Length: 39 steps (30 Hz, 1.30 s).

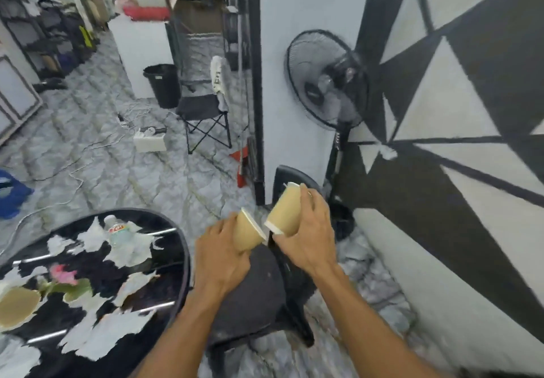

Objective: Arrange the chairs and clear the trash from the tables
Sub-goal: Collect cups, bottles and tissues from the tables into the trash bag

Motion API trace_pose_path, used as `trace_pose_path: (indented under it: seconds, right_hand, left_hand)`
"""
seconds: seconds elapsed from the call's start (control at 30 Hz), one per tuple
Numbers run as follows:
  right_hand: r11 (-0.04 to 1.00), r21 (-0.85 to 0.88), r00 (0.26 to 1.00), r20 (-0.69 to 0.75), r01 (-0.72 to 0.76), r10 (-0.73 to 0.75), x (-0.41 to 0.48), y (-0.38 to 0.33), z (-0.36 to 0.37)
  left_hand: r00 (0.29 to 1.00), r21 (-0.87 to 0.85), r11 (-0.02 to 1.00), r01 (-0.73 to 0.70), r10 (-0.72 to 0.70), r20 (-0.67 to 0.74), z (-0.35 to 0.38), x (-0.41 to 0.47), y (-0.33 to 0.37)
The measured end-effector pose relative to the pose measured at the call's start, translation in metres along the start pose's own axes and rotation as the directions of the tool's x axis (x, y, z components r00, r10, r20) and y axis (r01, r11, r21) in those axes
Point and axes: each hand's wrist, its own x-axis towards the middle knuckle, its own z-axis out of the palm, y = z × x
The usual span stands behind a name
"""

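Both bare forearms reaching in from near edge, converging toward centre. Left hand (222, 255) lying back-up, fingers curling round tan paper cup (245, 235), its white rim pointing right. Right hand (307, 239) sitting slightly farther and to right, back facing camera, fingers and thumb wrapping second tan paper cup (286, 211), tilted with one end pointing down-left. Hands sitting close together, apart from each other. Cup ends nearly meeting between them. Both wrists running roughly straight with forearms.
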Motion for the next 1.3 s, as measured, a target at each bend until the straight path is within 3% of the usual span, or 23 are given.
trace_pose_path:
  seconds: [0.13, 0.33, 0.5, 0.6, 0.77, 0.87, 1.0, 1.17, 1.3]
  right_hand:
    - [0.99, 0.004, 0.956, -0.26, -0.138, 0.135, -0.009, 0.071, -0.092]
    - [0.903, 0.012, 0.796, -0.467, -0.43, 0.385, -0.062, 0.173, -0.189]
    - [0.7, 0.077, 0.536, -0.586, -0.71, 0.608, -0.146, 0.246, -0.249]
    - [0.549, 0.149, 0.34, -0.645, -0.822, 0.685, -0.206, 0.272, -0.268]
    - [0.335, 0.32, 0.044, -0.662, -0.886, 0.748, -0.302, 0.311, -0.281]
    - [0.222, 0.391, -0.085, -0.633, -0.893, 0.77, -0.343, 0.338, -0.29]
    - [0.152, 0.433, -0.16, -0.601, -0.888, 0.783, -0.38, 0.384, -0.307]
    - [0.094, 0.465, -0.195, -0.536, -0.88, 0.821, -0.406, 0.451, -0.337]
    - [0.057, 0.536, -0.196, -0.403, -0.842, 0.894, -0.427, 0.5, -0.349]
  left_hand:
    - [0.967, -0.084, 0.964, -0.251, 0.253, 0.007, 0.02, 0.029, 0.115]
    - [0.791, -0.18, 0.801, -0.571, 0.595, 0.141, 0.093, 0.027, 0.267]
    - [0.503, -0.303, 0.576, -0.759, 0.815, 0.289, 0.166, -0.015, 0.373]
    - [0.304, -0.39, 0.436, -0.811, 0.884, 0.355, 0.202, -0.059, 0.423]
    - [0.04, -0.482, 0.282, -0.829, 0.891, 0.452, 0.245, -0.144, 0.482]
    - [-0.054, -0.492, 0.229, -0.84, 0.867, 0.496, 0.272, -0.182, 0.509]
    - [-0.126, -0.512, 0.2, -0.836, 0.837, 0.532, 0.308, -0.223, 0.554]
    - [-0.154, -0.526, 0.214, -0.823, 0.807, 0.57, 0.349, -0.264, 0.616]
    - [-0.174, -0.495, 0.209, -0.844, 0.765, 0.62, 0.394, -0.291, 0.651]
